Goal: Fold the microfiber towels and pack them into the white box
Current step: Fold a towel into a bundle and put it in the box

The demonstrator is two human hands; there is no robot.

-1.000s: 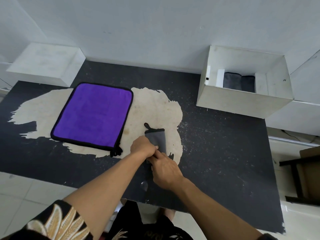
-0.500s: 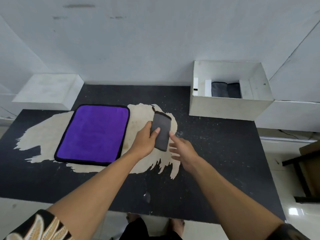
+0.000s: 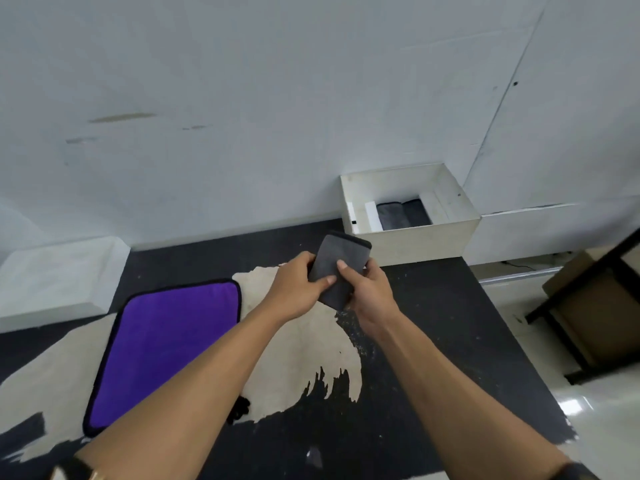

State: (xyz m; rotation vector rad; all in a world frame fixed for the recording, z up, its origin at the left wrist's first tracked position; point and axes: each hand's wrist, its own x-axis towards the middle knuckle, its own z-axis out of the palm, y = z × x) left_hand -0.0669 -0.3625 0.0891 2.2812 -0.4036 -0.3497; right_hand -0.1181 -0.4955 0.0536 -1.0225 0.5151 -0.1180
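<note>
A small folded grey towel is held in the air above the table, just in front of the white box. My left hand grips its left edge, thumb on top. My right hand grips its lower right side, thumb pressed on the cloth. Inside the box lie two folded grey towels side by side. A purple towel with black trim lies spread flat on the table at the left, partly hidden by my left forearm.
The black table has a worn beige patch in its middle. A white block sits at the back left against the wall. A dark-framed piece of furniture stands on the floor to the right.
The folded grey towel rose from the table and moved toward the white box. My right hand, open half a second ago, now grips it alongside my left.
</note>
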